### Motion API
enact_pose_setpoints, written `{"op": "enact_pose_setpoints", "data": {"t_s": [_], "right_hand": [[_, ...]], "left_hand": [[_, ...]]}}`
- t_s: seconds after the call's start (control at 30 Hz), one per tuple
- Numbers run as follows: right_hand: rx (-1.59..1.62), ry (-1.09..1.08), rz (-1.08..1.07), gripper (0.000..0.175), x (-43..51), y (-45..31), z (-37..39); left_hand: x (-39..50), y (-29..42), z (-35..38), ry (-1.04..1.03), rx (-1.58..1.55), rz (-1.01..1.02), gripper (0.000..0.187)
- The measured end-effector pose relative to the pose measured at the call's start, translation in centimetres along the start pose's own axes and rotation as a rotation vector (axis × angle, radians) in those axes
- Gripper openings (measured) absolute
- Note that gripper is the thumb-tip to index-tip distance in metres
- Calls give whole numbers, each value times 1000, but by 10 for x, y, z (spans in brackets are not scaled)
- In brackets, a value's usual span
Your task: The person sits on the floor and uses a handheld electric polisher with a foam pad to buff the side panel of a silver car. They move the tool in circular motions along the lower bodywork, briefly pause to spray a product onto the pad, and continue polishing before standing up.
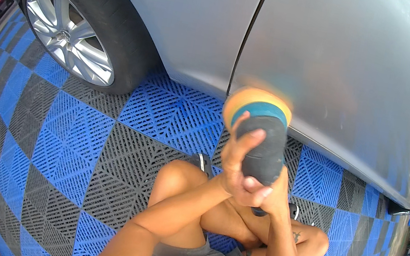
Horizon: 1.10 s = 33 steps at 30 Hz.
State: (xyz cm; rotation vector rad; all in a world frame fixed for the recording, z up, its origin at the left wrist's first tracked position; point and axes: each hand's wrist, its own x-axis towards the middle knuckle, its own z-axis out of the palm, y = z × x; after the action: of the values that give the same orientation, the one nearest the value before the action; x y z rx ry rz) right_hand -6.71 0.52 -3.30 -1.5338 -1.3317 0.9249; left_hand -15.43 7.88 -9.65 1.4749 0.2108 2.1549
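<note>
I hold a polisher [264, 151] with a dark grey rubbery grip and a teal housing. Its yellow-orange foam pad [243, 101] looks blurred and faces the lower part of a silver car's door panel [310, 43]. Whether the pad touches the paint I cannot tell. My left hand [236, 158] wraps the left side of the tool's body, with the thumb lying on the grey grip. From below and to the right, my right hand [275, 196] holds the rear of the tool, partly hidden behind it.
A dark seam [251, 33] divides the door from the fender [192, 14]. At left stands a tire [124, 27] with a silver alloy wheel [69, 36]. Blue and grey slatted floor tiles [71, 137] lie under my crossed legs [177, 189]. Blurred gear lines the far right edge.
</note>
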Motion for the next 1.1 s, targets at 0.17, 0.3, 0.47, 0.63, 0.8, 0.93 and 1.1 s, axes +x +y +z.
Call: {"op": "enact_pose_setpoints", "data": {"t_s": [0.17, 0.3, 0.47, 0.63, 0.8, 0.93, 1.1], "right_hand": [[-45, -71, -111, 85, 26, -25, 28], [-105, -82, -210, 92, 35, -41, 31], [-59, -48, -205, 92, 30, -39, 33], [-118, -78, -84, 79, 24, -25, 40], [-72, -72, -98, 88, 27, -34, 36], [-10, -26, -229, 94, 35, -53, 36], [20, 1, -376, 97, 43, -75, 24]], "left_hand": [[26, -6, -32, -9, -45, -3, 96], [55, -7, -42, -131, 47, 180, 97], [54, -8, -40, -96, -16, 184, 94], [23, -11, -29, 106, -222, 49, 87], [39, -12, -29, 62, -156, 155, 85], [81, -3, -23, 33, -126, 292, 83], [123, 9, -21, -192, -12, 356, 93]]}}
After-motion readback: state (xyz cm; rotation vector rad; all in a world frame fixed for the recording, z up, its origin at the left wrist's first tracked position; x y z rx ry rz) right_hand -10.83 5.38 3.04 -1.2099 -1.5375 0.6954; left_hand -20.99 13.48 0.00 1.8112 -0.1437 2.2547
